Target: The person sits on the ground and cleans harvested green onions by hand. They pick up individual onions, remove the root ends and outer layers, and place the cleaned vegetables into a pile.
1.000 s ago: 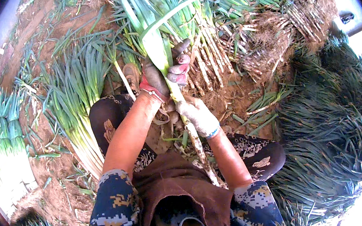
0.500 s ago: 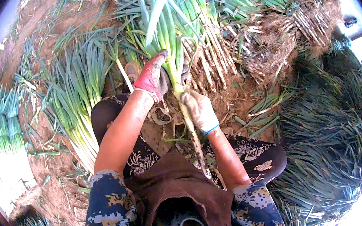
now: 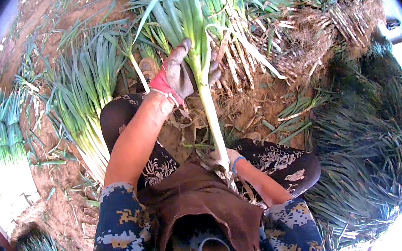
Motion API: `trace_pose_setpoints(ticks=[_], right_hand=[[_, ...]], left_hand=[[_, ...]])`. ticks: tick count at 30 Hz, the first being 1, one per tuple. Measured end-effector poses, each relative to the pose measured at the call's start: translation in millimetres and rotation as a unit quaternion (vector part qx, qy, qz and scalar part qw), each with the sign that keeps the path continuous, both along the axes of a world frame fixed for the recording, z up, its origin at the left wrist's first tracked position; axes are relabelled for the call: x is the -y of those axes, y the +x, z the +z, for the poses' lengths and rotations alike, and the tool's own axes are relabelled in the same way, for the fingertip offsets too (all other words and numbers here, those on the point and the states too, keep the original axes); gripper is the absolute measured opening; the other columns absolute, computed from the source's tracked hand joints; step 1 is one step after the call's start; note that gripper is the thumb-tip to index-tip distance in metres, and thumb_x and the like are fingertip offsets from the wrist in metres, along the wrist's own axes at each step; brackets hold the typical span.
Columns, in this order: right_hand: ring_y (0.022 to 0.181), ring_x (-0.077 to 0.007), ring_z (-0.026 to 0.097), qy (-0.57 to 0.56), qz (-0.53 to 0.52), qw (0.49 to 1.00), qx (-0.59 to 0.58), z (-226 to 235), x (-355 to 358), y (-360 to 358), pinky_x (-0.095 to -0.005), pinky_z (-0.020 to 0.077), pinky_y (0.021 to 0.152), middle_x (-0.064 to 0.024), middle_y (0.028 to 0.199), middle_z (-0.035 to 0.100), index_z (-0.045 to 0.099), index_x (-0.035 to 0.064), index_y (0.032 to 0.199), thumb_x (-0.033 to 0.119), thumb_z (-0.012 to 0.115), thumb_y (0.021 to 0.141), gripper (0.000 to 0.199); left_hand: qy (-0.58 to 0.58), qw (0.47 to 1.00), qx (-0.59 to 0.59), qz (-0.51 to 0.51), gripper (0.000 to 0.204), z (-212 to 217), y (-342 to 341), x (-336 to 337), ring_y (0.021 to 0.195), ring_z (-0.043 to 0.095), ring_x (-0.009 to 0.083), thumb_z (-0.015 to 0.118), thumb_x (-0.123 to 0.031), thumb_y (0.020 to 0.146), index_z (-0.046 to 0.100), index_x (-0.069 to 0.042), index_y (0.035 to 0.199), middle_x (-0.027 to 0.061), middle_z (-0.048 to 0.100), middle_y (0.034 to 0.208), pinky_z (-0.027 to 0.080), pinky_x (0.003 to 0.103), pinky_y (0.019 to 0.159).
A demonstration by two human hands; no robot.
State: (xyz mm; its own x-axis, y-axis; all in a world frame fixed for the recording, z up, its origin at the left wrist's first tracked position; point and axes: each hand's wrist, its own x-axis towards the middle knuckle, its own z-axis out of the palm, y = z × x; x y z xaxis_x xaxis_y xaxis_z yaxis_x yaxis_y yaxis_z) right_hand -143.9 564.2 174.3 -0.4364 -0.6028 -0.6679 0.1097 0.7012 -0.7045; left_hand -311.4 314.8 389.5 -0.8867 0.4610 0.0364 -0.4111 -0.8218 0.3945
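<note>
Left hand (image 3: 175,76) grips leek (image 3: 206,94) mid-stalk | right hand (image 3: 225,158) grips root end | leek piles (image 3: 82,100) around

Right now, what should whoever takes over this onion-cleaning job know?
Left hand, gloved, grips the green onion where white stalk meets leaves.
Right hand, gloved, holds its root end at the lap.
Cleaned white-stalked onions lie in a row on the left; an uncleaned pile with dirty roots lies ahead and right.
Done: several rows laid out.
Left: probably strip this stalk and add it to the row; much of the pile remains.
</note>
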Motion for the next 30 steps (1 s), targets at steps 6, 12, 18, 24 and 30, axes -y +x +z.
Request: trace_pose_setpoints(ticks=[6, 12, 18, 24, 30], right_hand=[[0.081, -0.0328, 0.065, 0.218, 0.075, 0.899, -0.373, 98.0, -11.2, 2.0, -0.0419, 0.0538, 0.066, -0.0163, 0.087, 0.064, 0.057, 0.0061, 0.092, 0.012, 0.054, 0.080, 0.013], [0.068, -0.0183, 0.061, -0.399, -0.422, 0.755, 0.305, 173.2, 35.4, -23.6, -0.0302, 0.0499, 0.058, -0.0104, 0.084, 0.064, 0.057, 0.0012, 0.113, 0.043, 0.048, 0.091, 0.049], [0.045, -0.0123, 0.052, -0.351, -0.396, 0.840, 0.120, 195.5, 66.4, -44.1, -0.0238, 0.0424, 0.041, -0.0034, 0.063, 0.058, 0.058, 0.0017, 0.098, 0.044, 0.046, 0.093, 0.044], [0.045, -0.0123, 0.051, -0.372, -0.393, 0.819, 0.188, 201.0, 64.7, -48.0, -0.0250, 0.0404, 0.039, -0.0021, 0.063, 0.058, 0.059, 0.0029, 0.098, 0.048, 0.046, 0.093, 0.047], [0.080, -0.0162, 0.056, -0.299, -0.280, 0.911, -0.055, 192.3, 31.2, 5.6, -0.0305, 0.0455, 0.071, -0.0072, 0.089, 0.061, 0.054, -0.0051, 0.112, 0.030, 0.050, 0.089, 0.042]], left_hand=[[-0.077, 0.986, 0.105, 0.108, 0.045, -13.4, -29.2, 11.7, 0.091, 0.060, 0.0337, 0.047, -0.043, 0.093, 0.054, -0.003, 0.113, 0.0177, 0.062, 0.101, 0.049, 0.050, 0.084], [-0.084, 0.975, 0.060, 0.197, 0.045, -25.2, -50.7, 35.1, 0.074, 0.056, 0.0352, 0.037, -0.040, 0.096, 0.051, 0.001, 0.110, 0.0202, 0.058, 0.099, 0.048, 0.045, 0.062], [-0.082, 0.971, 0.195, 0.111, 0.046, -3.3, 11.3, -26.5, 0.075, 0.060, 0.0265, 0.053, -0.048, 0.088, 0.051, -0.011, 0.115, 0.0144, 0.063, 0.091, 0.053, 0.043, 0.063], [-0.155, 0.964, 0.159, 0.148, 0.043, 3.6, -2.2, -20.5, 0.052, 0.036, 0.0116, 0.056, -0.047, 0.089, 0.047, -0.016, 0.117, 0.0012, 0.044, 0.069, 0.035, 0.027, 0.047], [-0.252, 0.933, 0.105, 0.236, 0.035, 51.3, -65.2, 39.0, 0.051, 0.038, 0.0108, 0.049, -0.041, 0.093, 0.051, -0.010, 0.110, 0.0001, 0.044, 0.070, 0.034, 0.025, 0.045]])
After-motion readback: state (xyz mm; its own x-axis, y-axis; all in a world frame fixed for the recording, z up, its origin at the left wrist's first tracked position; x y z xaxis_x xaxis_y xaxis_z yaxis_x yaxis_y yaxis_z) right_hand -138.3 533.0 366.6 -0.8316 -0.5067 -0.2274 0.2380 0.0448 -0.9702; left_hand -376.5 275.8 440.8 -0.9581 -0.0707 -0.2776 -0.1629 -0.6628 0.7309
